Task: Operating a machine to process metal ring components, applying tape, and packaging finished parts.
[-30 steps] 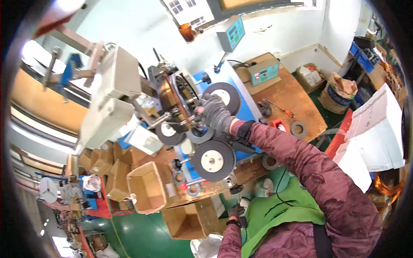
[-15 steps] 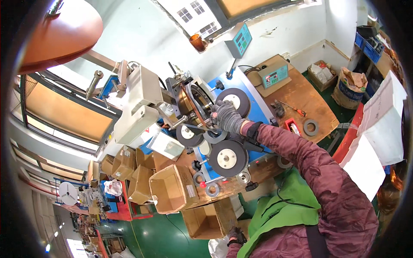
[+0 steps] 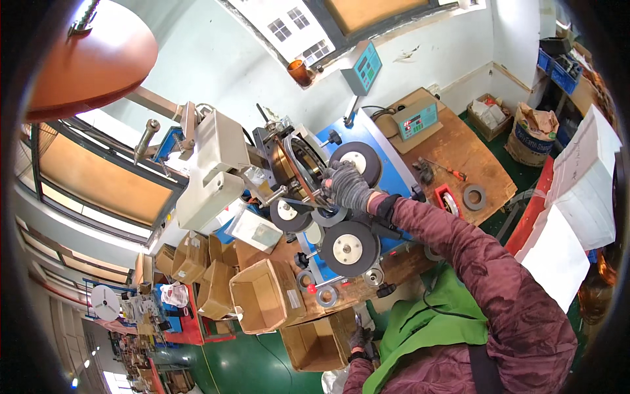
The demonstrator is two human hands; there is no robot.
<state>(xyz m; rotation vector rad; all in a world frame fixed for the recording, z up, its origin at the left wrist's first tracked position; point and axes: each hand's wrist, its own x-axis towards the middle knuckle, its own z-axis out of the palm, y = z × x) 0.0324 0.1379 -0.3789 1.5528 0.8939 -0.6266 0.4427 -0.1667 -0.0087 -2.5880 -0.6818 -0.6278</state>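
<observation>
- R hand (image 3: 346, 186), in a grey knit glove, was up at the winding machine (image 3: 308, 177), fingers curled and pressed onto the copper-coloured ring coil (image 3: 292, 167) sitting upright in the machine head, left of the blue panel (image 3: 384, 164).
- Couldn't tell if the fingers actually pinched the coil or just lay against it.
- L hand (image 3: 358, 338), also gloved, hung low near the bottom edge, beside an open cardboard box (image 3: 315, 345); looked closed around sth small and dark, too small to make out.
- Three black wheels w/ white hubs sat round the R hand: one above (image 3: 357, 159), one lower left (image 3: 287, 213), the biggest below (image 3: 348, 247).
- Wooden bench (image 3: 459, 157) to the right carried a grey control box (image 3: 417, 121) and a dark ring (image 3: 474, 196).
- More open cartons (image 3: 262, 295) stood left of the machine base.
</observation>
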